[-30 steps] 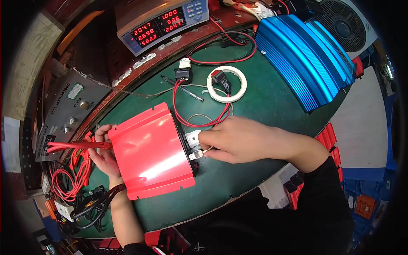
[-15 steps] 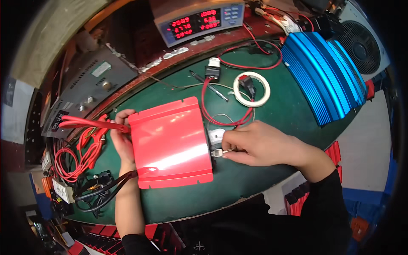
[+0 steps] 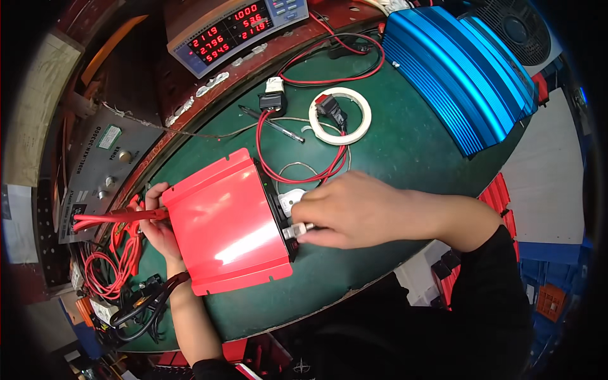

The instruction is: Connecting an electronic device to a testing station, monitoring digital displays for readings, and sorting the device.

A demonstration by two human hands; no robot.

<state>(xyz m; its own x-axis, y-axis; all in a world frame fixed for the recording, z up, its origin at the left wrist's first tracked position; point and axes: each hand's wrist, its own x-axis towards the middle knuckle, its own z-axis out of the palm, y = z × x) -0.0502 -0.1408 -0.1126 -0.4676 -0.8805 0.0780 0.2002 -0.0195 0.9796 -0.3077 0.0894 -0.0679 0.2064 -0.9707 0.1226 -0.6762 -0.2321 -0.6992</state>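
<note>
A flat red metal box (image 3: 225,221) with flanged edges lies tilted over the green bench top. My left hand (image 3: 159,233) grips its left side, the fingers curled at the edge beside thick red cables (image 3: 117,216); black cables (image 3: 158,301) leave the same side lower down. At the box's right end, my right hand (image 3: 348,209) pinches a pale USB-type plug (image 3: 296,230) between thumb and fingers. Its tip meets the dark end panel, but I cannot tell how deep it sits. Just above that plug is a white plug or socket (image 3: 291,201), partly behind my fingers.
A roll of white tape (image 3: 364,130) surrounds a black-and-red connector. Nearby lie a pen (image 3: 282,128) and a black switch-like block (image 3: 272,100) on red wires. A large blue finned case (image 3: 453,79) stands far right, a lit meter (image 3: 234,35) behind, a grey power supply (image 3: 104,155) left.
The whole view has shifted, so the bench things sit further left. The red box is turned slightly anticlockwise in the picture. Both hands keep their holds, and the meter's digits have changed.
</note>
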